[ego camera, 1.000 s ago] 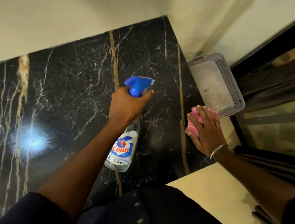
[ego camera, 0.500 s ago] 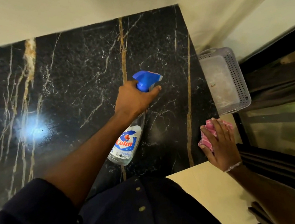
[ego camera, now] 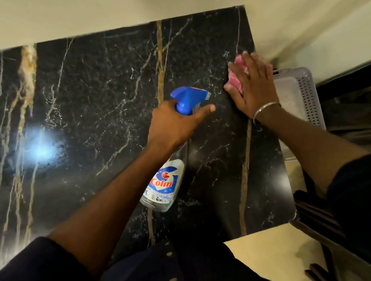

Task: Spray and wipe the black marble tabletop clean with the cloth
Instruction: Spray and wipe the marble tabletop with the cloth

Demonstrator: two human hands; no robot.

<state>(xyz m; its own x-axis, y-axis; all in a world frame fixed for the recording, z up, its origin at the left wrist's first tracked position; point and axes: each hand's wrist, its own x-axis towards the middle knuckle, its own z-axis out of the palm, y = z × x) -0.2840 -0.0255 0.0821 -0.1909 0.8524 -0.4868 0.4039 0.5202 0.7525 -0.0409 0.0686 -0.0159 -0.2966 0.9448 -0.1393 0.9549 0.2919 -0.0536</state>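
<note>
The right hand (ego camera: 253,90) presses flat on the pink cloth (ego camera: 237,68) at the desk's (ego camera: 93,81) one-o'clock edge. The left hand (ego camera: 173,125), nearby, grips the spray bottle (ego camera: 162,185); most of the marble lies toward nine o'clock.

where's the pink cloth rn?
In the head view, the pink cloth lies under the right hand on the tabletop, near its far right edge, between the spray bottle and the grey basket.

Bunched pink cloth (ego camera: 235,80) lies on black marble tabletop (ego camera: 94,93); spray bottle (ego camera: 162,185) tilted.
</note>
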